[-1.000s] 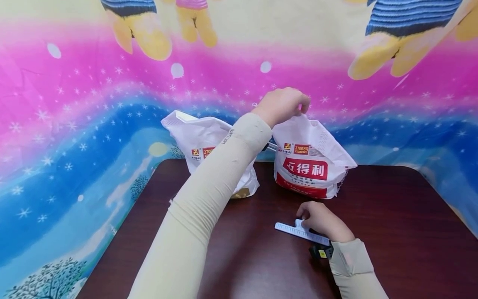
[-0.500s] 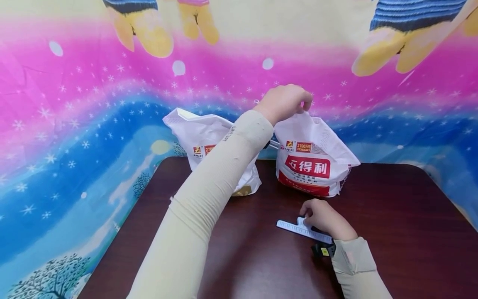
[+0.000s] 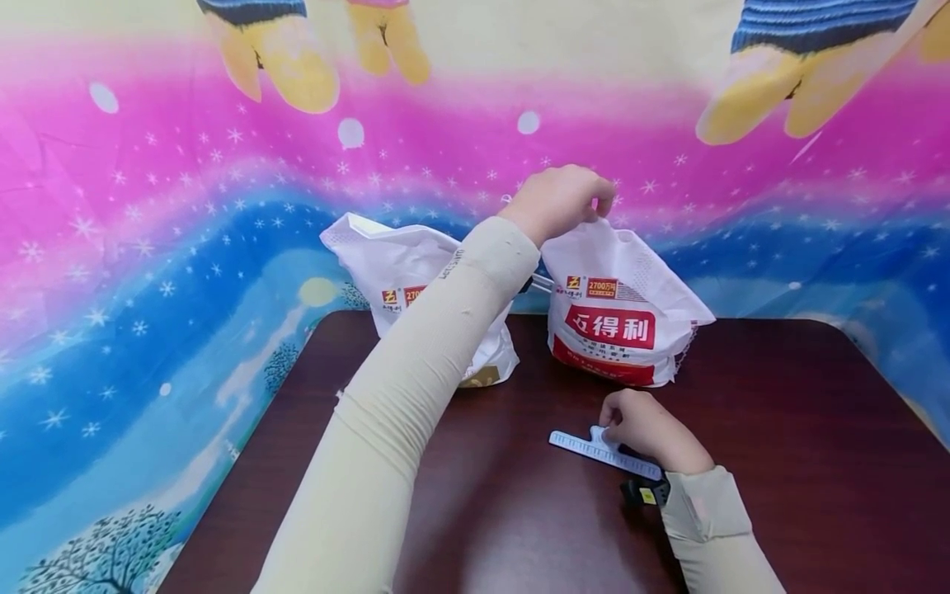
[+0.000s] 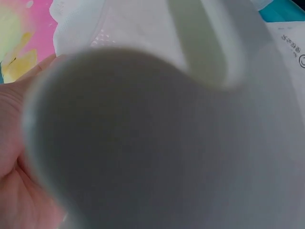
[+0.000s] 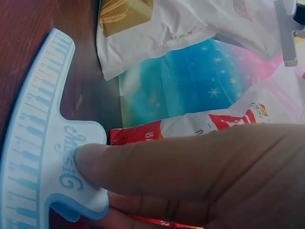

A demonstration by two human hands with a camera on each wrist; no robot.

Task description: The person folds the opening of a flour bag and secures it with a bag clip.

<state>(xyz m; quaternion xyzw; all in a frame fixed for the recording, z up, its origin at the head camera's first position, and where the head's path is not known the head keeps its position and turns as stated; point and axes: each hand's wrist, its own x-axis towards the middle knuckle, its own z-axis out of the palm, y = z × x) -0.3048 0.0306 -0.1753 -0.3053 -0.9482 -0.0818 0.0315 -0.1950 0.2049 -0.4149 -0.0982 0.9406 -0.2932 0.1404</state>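
In the head view my left hand (image 3: 566, 200) grips the top edge of the right-hand white bag (image 3: 609, 330), which has red labels and stands upright at the back of the table. The left wrist view shows part of that hand (image 4: 16, 143) at the left, with a large blurred grey shape hiding most of what it holds. Nearer the front, my right hand (image 3: 653, 429) pinches a pale blue bag clip (image 3: 603, 454) low over the table. Piano keys and lettering mark the clip (image 5: 28, 143) in the right wrist view, where the thumb (image 5: 167, 162) presses its handle.
A second white bag (image 3: 401, 264) stands at the back left, partly hidden behind my left forearm (image 3: 401, 404). The dark wooden table (image 3: 512, 511) meets a colourful patterned cloth (image 3: 223, 206) behind. Black wrist-worn gear (image 3: 641, 492) sits beneath the right wrist.
The right hand and the clip have shifted very slightly to the right. The left hand keeps its hold on the bag's top, and the head view has moved a little.
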